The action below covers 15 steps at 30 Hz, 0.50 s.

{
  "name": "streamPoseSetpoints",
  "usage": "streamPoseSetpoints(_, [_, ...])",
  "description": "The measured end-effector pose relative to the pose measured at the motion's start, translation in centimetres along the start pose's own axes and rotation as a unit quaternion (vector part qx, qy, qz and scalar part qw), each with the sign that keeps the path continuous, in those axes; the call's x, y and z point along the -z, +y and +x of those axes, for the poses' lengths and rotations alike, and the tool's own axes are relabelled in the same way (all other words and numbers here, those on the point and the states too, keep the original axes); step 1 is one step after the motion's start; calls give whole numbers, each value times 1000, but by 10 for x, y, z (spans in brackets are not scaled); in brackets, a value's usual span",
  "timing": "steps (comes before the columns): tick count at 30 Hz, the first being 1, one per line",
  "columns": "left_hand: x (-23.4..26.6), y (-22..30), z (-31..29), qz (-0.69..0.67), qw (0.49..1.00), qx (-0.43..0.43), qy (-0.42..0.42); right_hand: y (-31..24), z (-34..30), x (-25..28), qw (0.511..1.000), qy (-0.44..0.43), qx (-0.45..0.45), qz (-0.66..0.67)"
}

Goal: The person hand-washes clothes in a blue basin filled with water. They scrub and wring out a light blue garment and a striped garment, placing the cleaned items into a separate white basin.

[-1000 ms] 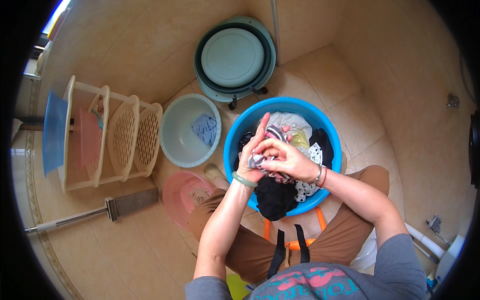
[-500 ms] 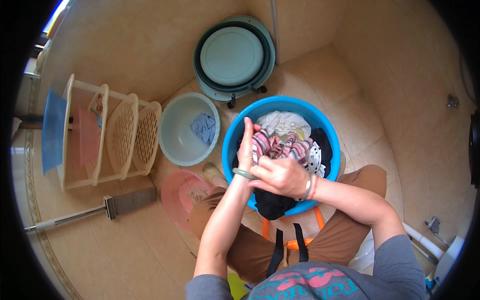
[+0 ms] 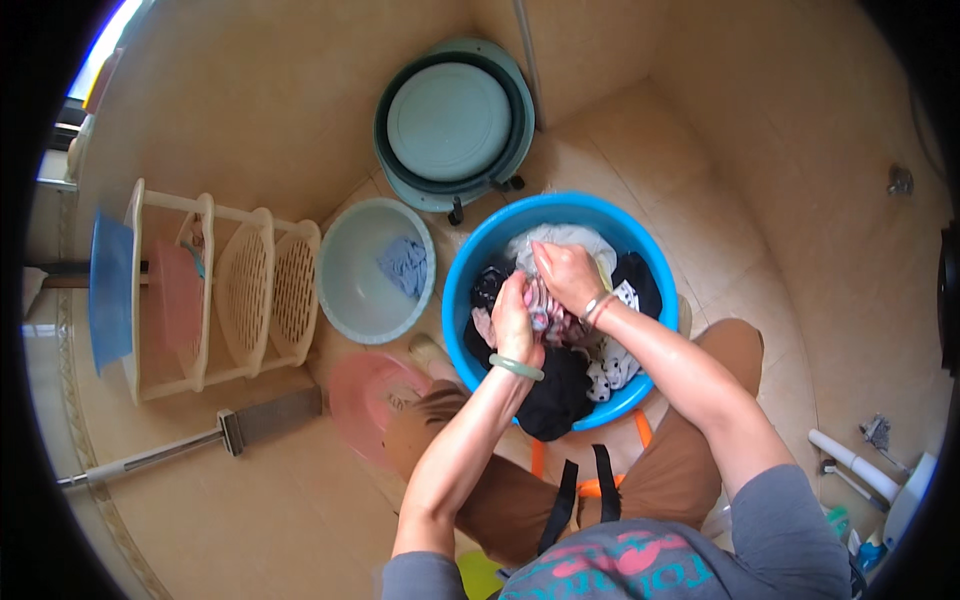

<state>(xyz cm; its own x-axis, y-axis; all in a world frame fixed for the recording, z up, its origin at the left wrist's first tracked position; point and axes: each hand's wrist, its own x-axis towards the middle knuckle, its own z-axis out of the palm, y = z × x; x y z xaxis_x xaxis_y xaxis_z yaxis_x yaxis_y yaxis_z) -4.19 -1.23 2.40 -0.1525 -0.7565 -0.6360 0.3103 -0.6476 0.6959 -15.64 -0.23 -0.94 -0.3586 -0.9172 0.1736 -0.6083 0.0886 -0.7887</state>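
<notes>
Both hands are over a large blue tub (image 3: 459,260) of laundry, gripping a wet-looking garment striped in pink, grey and white (image 3: 545,312). My left hand (image 3: 514,318), a green bangle on its wrist, is closed round the garment's left side. On the far right side my right hand (image 3: 568,275) is closed on the same cloth; its fingertips are partly hidden. White fabric (image 3: 590,238) lies behind the hands. Nearer me are a black garment (image 3: 552,395) and a white cloth with black dots (image 3: 618,365).
A pale green basin (image 3: 350,300) with a blue cloth (image 3: 404,266) stands left of the tub. Beyond is a folded green basin (image 3: 447,118). A cream rack (image 3: 262,215), a flat-headed mop (image 3: 270,418) and a pink basin (image 3: 345,400) lie left. Orange stool legs (image 3: 642,428) show below the tub.
My right hand has moved from beside the left wrist to the far side of the striped garment. My left hand has gone from upright and stretched to closed round the cloth. The view shifted slightly.
</notes>
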Motion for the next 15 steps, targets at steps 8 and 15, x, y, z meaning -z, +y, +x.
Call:
streamPoseSetpoints(8, [56,37,61,216,931,-289,-59,7,5,39,954,-117,-29,275])
streamPoseSetpoints(15, [110,-73,117,643,698,-294,-114,105,-55,-34,957,-216,38,-189])
